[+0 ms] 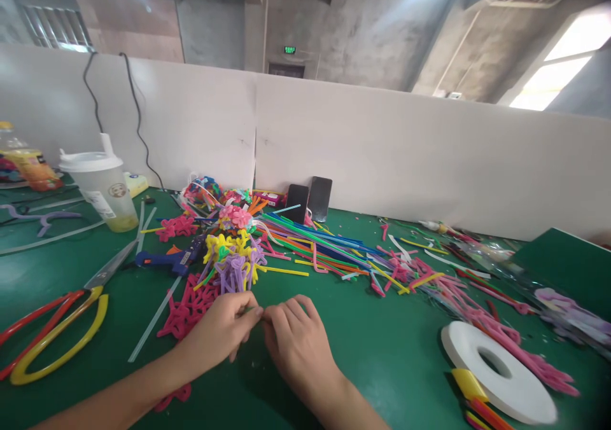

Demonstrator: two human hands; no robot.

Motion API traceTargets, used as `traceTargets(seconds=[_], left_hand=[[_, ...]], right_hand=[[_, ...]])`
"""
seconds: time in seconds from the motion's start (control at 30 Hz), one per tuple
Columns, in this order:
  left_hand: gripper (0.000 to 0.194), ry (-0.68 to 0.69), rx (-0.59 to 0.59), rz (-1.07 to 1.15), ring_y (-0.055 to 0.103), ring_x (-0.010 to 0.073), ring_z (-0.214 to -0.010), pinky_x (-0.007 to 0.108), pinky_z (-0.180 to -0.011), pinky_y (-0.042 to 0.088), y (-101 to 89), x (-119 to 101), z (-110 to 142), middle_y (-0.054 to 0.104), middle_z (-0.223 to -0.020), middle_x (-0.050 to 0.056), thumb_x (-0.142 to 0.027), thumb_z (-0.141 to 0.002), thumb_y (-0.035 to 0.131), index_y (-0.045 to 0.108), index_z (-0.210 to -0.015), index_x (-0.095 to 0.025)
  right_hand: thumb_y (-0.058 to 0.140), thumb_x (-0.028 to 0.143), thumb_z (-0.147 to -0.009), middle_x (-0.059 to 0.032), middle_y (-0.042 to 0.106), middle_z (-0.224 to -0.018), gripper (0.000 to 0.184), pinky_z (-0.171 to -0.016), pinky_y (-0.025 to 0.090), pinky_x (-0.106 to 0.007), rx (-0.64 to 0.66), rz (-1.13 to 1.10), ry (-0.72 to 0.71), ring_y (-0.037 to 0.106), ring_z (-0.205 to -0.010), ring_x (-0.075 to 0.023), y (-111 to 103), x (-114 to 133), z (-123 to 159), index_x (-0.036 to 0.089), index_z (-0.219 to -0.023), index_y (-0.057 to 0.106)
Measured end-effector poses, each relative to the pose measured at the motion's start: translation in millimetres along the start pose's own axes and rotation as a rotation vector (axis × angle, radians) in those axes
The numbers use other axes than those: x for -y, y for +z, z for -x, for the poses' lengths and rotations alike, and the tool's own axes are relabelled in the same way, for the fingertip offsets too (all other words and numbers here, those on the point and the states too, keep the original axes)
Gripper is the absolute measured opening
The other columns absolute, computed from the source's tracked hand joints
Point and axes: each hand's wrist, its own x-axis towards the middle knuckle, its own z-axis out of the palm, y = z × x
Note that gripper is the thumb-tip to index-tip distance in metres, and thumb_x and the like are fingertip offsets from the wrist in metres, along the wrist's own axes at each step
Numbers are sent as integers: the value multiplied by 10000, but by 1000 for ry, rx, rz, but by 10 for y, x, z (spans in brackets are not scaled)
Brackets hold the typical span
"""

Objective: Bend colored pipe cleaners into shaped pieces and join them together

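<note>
My left hand and my right hand meet fingertip to fingertip above the green table. Both are closed in a pinch, and whatever lies between the fingers is hidden or too small to name. Just beyond my left hand sits a pile of bent pipe cleaner shapes: purple ones, yellow ones and dark pink ones, some partly covered by my left forearm. A pink pipe cleaner flower cluster lies behind them. Straight pipe cleaners in many colours spread out to the right.
Large scissors lie at left, near a blue glue gun and a clear glue stick. A lidded cup and juice bottle stand behind. Two phones lean near the white partition. A white tape roll lies right.
</note>
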Motion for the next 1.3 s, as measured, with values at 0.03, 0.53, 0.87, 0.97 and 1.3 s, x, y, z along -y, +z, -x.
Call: traceTargets(seconds=[0.03,0.53,0.87,0.97,1.3], left_hand=[[278,-62,39,109,365,69,-305,184,-314,272,-4,14,-17,402,-467,-70,-392,-804,364,397,-629,-179],[216,-377,152,686,162,38,-348,138,-286,147,25,50,-20,271,-452,-96,-320,-739,461,334,-623,-190],[207,-13,4,294,410,51,-382,168,-360,338,29,22,-33,416,-577,-62,-361,-791,430,440,-724,-166],[158,50,-61,182,487,66,-440,180,-421,376,-6,-5,-27,444,-633,-54,-322,-804,418,451,-776,-170],[109,96,-69,83,492,73,-449,190,-430,415,35,11,8,432,-663,-57,-269,-809,406,410,-897,-205]], right_hand=[[358,113,-822,-32,546,-668,165,-760,287,-353,1,60,-32,438,-647,-154,3,0,3,165,-773,507],[383,100,-801,-12,516,-680,116,-826,262,-368,-16,181,-142,440,-665,-157,-16,-3,9,168,-792,477],[414,152,-789,2,518,-632,115,-620,297,-265,-52,-209,207,439,-607,-130,-1,-18,-2,179,-683,449],[439,165,-774,10,508,-631,113,-633,304,-260,1,-355,315,446,-630,-130,-45,21,-7,183,-663,438],[423,239,-801,17,488,-663,139,-612,339,-232,55,-856,508,454,-669,-122,-40,6,-75,183,-684,476]])
